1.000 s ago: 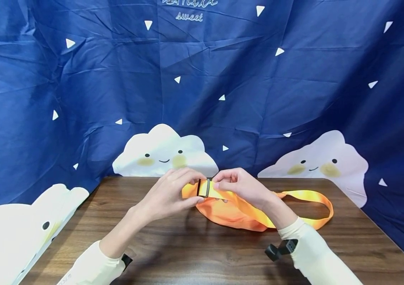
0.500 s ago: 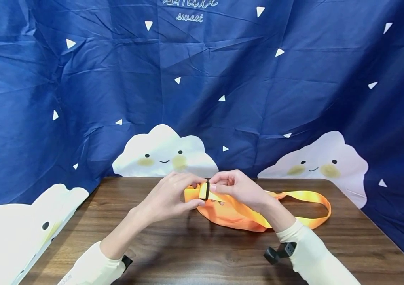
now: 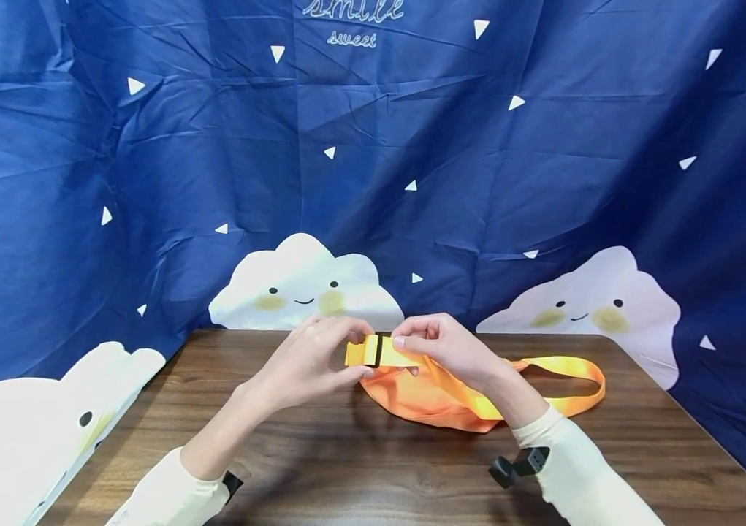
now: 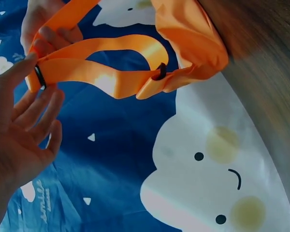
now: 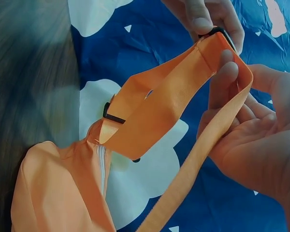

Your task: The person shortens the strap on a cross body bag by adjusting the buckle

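An orange waist bag (image 3: 425, 402) lies on the table, its zip (image 5: 102, 166) partly in sight in the right wrist view. Its flat orange strap (image 3: 405, 353) runs up through a black slider buckle (image 3: 378, 351). My left hand (image 3: 310, 361) pinches that buckle by its edges between thumb and fingers. Just to its right, my right hand (image 3: 454, 354) pinches the strap between thumb and fingertips. From there the strap hangs down past the right hand. Another black fitting (image 5: 114, 113) sits on the strap close to the bag in the right wrist view.
The wooden table (image 3: 320, 453) spreads under both forearms. A loop of the strap (image 3: 586, 365) lies on the table to the right. Behind stands a blue cloth backdrop (image 3: 215, 146) with white clouds, meeting the table's back edge.
The buckle has turned from showing its face to nearly edge-on, staying in the left hand. The strap loop at the right has drawn slightly left. The head view has tilted up a little.
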`<action>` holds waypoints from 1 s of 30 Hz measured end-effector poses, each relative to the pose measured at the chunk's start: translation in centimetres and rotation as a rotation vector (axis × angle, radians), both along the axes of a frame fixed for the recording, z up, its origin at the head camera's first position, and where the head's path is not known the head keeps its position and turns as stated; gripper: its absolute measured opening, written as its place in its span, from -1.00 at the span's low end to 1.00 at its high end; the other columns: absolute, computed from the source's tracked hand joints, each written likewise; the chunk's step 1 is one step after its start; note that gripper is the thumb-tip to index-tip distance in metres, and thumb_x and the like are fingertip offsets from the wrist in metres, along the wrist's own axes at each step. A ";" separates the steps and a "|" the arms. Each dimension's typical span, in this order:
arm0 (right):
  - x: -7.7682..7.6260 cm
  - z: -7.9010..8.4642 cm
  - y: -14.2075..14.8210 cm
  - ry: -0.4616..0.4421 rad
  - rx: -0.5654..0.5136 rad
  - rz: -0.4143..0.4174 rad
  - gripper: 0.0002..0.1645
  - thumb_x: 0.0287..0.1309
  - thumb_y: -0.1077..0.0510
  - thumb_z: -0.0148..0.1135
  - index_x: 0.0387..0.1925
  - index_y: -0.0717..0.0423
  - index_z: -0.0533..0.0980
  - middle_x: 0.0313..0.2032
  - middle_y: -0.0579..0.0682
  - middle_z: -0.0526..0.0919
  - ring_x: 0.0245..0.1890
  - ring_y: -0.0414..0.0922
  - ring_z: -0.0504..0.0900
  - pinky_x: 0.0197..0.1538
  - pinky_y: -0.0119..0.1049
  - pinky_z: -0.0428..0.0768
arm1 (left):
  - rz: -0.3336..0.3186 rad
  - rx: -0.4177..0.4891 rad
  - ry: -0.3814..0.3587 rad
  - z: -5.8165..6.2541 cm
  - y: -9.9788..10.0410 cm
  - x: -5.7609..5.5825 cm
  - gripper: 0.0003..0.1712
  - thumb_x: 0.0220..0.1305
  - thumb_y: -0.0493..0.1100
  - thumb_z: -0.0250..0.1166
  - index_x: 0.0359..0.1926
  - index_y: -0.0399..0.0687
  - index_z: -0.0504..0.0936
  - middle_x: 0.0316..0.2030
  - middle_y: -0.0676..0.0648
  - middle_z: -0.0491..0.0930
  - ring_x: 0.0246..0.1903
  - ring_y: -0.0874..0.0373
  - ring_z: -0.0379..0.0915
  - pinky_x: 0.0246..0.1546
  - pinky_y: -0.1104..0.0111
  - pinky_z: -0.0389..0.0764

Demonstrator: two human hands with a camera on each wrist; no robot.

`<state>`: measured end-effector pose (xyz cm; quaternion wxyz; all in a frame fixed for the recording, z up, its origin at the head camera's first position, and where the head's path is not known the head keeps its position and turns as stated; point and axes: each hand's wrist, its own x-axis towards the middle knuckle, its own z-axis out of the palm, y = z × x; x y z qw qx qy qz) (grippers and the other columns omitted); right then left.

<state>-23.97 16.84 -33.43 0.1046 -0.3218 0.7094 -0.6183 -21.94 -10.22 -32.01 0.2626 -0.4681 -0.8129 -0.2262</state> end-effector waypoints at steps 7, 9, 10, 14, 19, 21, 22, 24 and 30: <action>0.2 0.0 -0.4 0.037 0.014 0.014 -0.81 0.35 0.18 0.32 -0.14 0.26 0.67 -0.48 0.22 0.58 -0.52 0.02 0.52 -0.37 -0.28 0.50 | 0.000 -0.028 0.007 -0.4 0.3 0.0 -0.48 0.14 0.06 0.56 0.05 0.06 0.59 -0.16 0.19 0.60 -0.14 0.25 0.52 -0.01 0.20 0.40; 0.3 0.0 -0.6 0.033 0.008 0.023 -0.81 0.35 0.19 0.31 -0.14 0.26 0.67 -0.47 0.22 0.60 -0.50 -0.01 0.53 -0.37 -0.29 0.51 | -0.006 -0.035 0.011 -0.5 0.4 0.0 -0.48 0.15 0.07 0.55 0.06 0.06 0.58 -0.16 0.20 0.59 -0.14 0.26 0.51 -0.01 0.23 0.39; 0.3 0.0 -0.6 0.029 0.005 0.028 -0.81 0.36 0.19 0.31 -0.14 0.26 0.67 -0.46 0.26 0.59 -0.49 -0.02 0.54 -0.37 -0.30 0.51 | -0.008 -0.037 0.011 -0.6 0.5 0.0 -0.48 0.15 0.07 0.55 0.06 0.06 0.58 -0.15 0.20 0.59 -0.14 0.27 0.50 -0.01 0.24 0.39; 0.5 0.0 -0.6 0.013 -0.001 0.019 -0.80 0.36 0.19 0.31 -0.13 0.27 0.67 -0.44 0.26 0.60 -0.46 -0.03 0.55 -0.35 -0.31 0.52 | -0.015 -0.043 0.026 -0.7 0.6 0.0 -0.49 0.19 0.06 0.52 0.09 0.05 0.58 -0.13 0.20 0.60 -0.13 0.31 0.49 -0.01 0.25 0.39; 0.5 0.1 -0.3 0.003 0.012 -0.003 -0.74 0.39 0.12 0.29 -0.13 0.28 0.65 -0.49 0.19 0.56 -0.51 0.05 0.50 -0.38 -0.26 0.48 | -0.007 -0.047 0.041 -0.2 0.1 0.1 -0.48 0.26 0.08 0.47 0.16 0.05 0.57 -0.08 0.20 0.61 -0.13 0.28 0.51 0.00 0.24 0.40; 0.4 0.1 -0.2 -0.010 0.009 -0.002 -0.72 0.40 0.10 0.27 -0.13 0.29 0.64 -0.49 0.20 0.56 -0.52 0.12 0.48 -0.37 -0.23 0.49 | 0.001 -0.037 0.036 0.1 -0.1 0.2 -0.48 0.26 0.08 0.47 0.17 0.08 0.56 -0.06 0.22 0.60 -0.12 0.30 0.50 0.02 0.23 0.38; 0.4 0.2 -0.1 -0.017 0.007 -0.004 -0.72 0.41 0.09 0.26 -0.13 0.28 0.64 -0.48 0.21 0.57 -0.51 0.15 0.48 -0.36 -0.23 0.49 | 0.004 -0.029 0.033 0.2 -0.3 0.2 -0.48 0.26 0.08 0.48 0.17 0.09 0.56 -0.05 0.22 0.59 -0.12 0.31 0.50 0.03 0.23 0.37; 0.3 0.2 0.0 -0.018 0.003 -0.006 -0.72 0.41 0.08 0.26 -0.13 0.26 0.64 -0.49 0.21 0.56 -0.50 0.20 0.47 -0.34 -0.21 0.49 | 0.009 -0.021 0.028 0.4 -0.4 0.2 -0.48 0.25 0.09 0.48 0.17 0.11 0.55 -0.03 0.24 0.59 -0.10 0.33 0.49 0.05 0.21 0.35; 0.2 0.0 0.0 0.012 0.007 -0.002 -0.77 0.38 0.14 0.29 -0.11 0.25 0.65 -0.54 0.18 0.52 -0.48 0.34 0.41 -0.33 -0.27 0.47 | 0.004 -0.040 0.016 0.3 -0.4 0.1 -0.49 0.26 0.12 0.46 0.15 0.13 0.56 -0.09 0.24 0.58 -0.11 0.25 0.52 0.03 0.23 0.35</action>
